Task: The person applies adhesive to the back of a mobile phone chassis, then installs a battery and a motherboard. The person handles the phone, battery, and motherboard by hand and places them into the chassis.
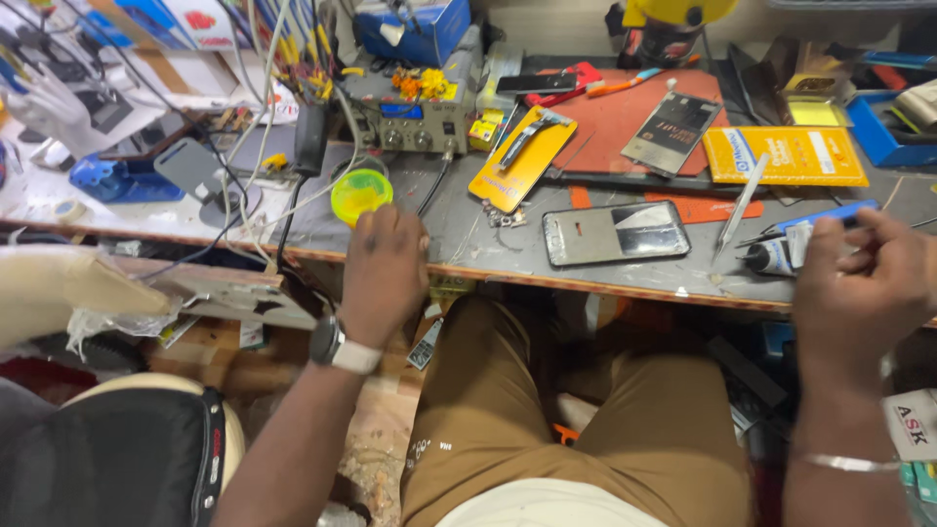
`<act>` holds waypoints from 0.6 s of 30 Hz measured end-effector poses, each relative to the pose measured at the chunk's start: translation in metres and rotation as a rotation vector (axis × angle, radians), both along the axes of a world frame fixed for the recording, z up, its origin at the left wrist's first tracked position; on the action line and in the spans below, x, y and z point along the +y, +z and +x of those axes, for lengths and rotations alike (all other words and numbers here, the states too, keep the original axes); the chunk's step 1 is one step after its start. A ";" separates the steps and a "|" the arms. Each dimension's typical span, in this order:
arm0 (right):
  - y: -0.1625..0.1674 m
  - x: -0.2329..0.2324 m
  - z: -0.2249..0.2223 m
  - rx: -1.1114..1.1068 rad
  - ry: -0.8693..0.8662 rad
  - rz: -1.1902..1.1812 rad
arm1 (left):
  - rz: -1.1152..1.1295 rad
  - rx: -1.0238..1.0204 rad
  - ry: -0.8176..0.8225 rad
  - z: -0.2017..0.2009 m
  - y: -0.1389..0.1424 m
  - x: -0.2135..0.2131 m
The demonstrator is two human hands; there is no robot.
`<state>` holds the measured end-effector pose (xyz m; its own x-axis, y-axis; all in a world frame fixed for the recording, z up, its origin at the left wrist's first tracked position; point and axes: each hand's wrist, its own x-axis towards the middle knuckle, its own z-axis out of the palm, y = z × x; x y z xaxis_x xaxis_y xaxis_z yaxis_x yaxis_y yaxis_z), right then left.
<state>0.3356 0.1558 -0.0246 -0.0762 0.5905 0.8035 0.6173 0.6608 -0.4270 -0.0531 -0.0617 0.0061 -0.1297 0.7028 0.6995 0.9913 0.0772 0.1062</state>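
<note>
My left hand rests at the front edge of the grey workbench, fingers curled, just below a small round yellow-green container; whether it holds anything is hidden. My right hand is closed on a small white glue tube with a black tip at the right end of the bench. A phone with a bare metal back lies flat between the two hands. Thin metal tweezers lie just left of the tube.
A yellow phone back cover lies behind the phone. Further back are a grey bench power unit, an orange mat with another phone panel, a yellow packet, and tangled cables at left.
</note>
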 end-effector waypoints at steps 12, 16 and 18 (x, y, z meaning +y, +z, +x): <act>0.036 -0.106 -0.126 -0.121 0.617 -0.063 | -0.107 -0.308 -0.303 0.071 0.032 0.020; 0.036 -0.099 -0.126 -0.126 0.646 -0.087 | -0.106 -0.250 -0.369 0.076 0.029 0.027; 0.032 -0.097 -0.125 -0.140 0.645 -0.083 | -0.134 -0.226 -0.384 0.077 0.027 0.031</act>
